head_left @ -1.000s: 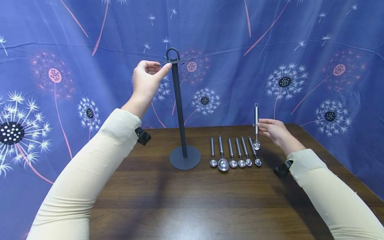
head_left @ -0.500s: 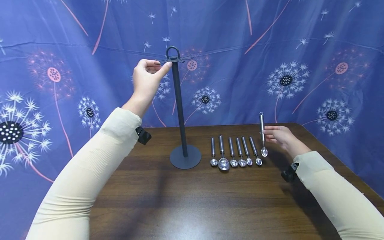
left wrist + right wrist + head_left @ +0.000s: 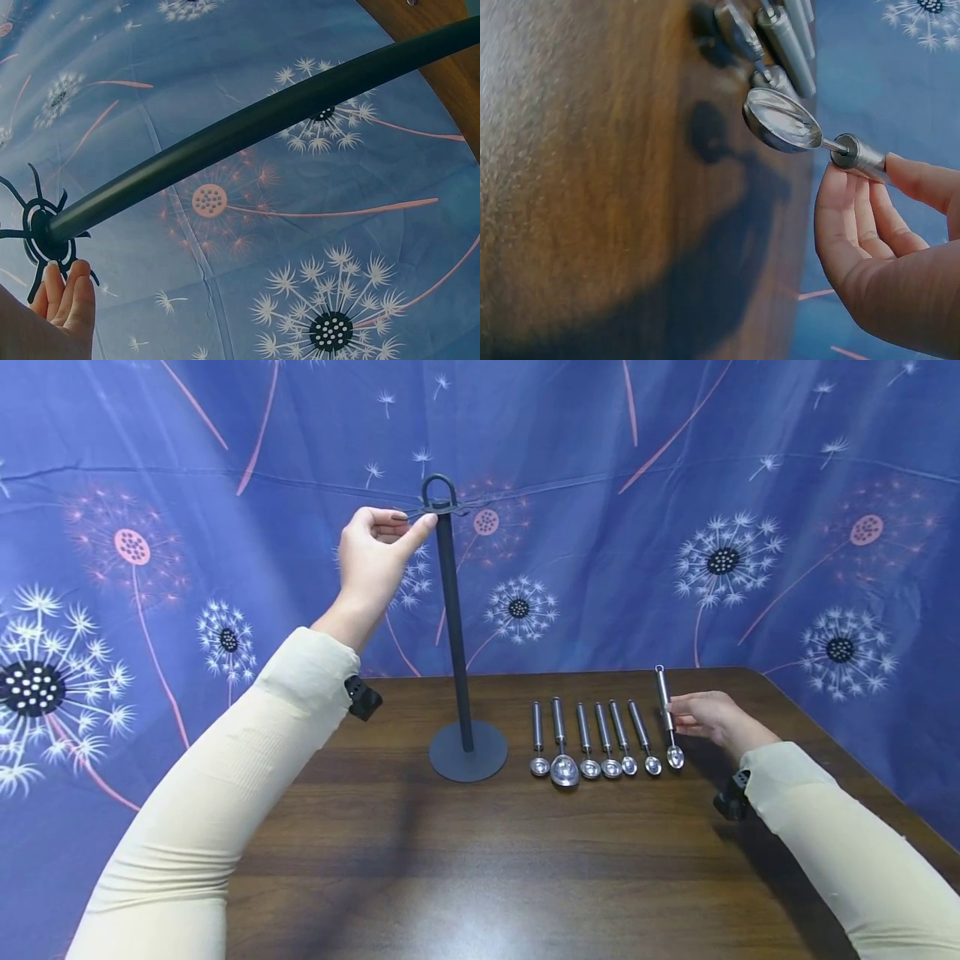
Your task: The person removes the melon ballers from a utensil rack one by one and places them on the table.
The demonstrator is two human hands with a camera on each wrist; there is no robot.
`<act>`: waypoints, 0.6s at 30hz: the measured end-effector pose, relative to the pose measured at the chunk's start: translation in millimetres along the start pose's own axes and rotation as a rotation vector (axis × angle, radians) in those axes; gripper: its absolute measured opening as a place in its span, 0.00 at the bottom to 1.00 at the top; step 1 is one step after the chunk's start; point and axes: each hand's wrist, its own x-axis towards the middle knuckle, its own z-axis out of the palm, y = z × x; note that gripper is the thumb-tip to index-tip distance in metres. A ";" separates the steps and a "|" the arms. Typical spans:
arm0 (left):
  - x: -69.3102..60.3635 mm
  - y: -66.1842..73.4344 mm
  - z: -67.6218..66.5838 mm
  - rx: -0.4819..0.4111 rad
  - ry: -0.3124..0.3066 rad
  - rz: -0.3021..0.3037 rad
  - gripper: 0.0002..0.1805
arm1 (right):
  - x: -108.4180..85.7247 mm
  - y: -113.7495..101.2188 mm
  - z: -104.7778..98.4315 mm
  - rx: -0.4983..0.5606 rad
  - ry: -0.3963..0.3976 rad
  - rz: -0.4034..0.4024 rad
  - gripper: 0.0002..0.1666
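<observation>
A black utensil stand (image 3: pixel 456 627) rises from a round base, with a ring of hooks (image 3: pixel 37 210) and a loop at its top. My left hand (image 3: pixel 375 552) pinches one of the hooks between thumb and fingers; in the left wrist view fingertips (image 3: pixel 79 285) touch the hook ring. My right hand (image 3: pixel 711 717) grips a steel scoop (image 3: pixel 664 697) by its thick handle, bowl down, low over the table. In the right wrist view its oval bowl (image 3: pixel 780 120) hangs just above the wood, apart from its shadow. To its left, several steel scoops (image 3: pixel 564 768) lie in a row.
The brown wooden table (image 3: pixel 525 868) reaches back to a blue curtain (image 3: pixel 585 460) with dandelion prints. Between the stand and my right hand, the scoops lie side by side, handles toward the curtain; one has a larger bowl.
My right hand has moved down and to the right with the scoop, bringing it lower and just beyond the row's right end. The left hand keeps its hold at the stand's top.
</observation>
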 end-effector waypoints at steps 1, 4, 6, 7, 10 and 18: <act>0.1 -0.4 0.3 0.001 0.000 0.000 0.24 | 0.8 1.7 -0.2 -0.011 -0.001 0.008 0.32; 0.6 -0.3 0.4 -0.001 0.000 -0.002 0.24 | 4.1 7.5 -0.8 -0.030 0.000 0.015 0.32; 0.7 -0.3 0.3 0.009 0.001 0.000 0.25 | 6.2 10.7 -1.1 -0.031 0.006 0.024 0.32; 0.7 -0.3 0.4 0.012 0.002 0.001 0.25 | 7.2 12.5 -1.2 -0.030 0.009 0.029 0.31; 1.2 -0.8 0.7 0.014 -0.003 0.009 0.25 | 9.5 16.5 -1.1 -0.019 0.025 0.050 0.30; 1.0 -1.4 0.9 0.006 -0.001 0.022 0.25 | 13.4 20.9 2.1 0.017 0.052 0.102 0.08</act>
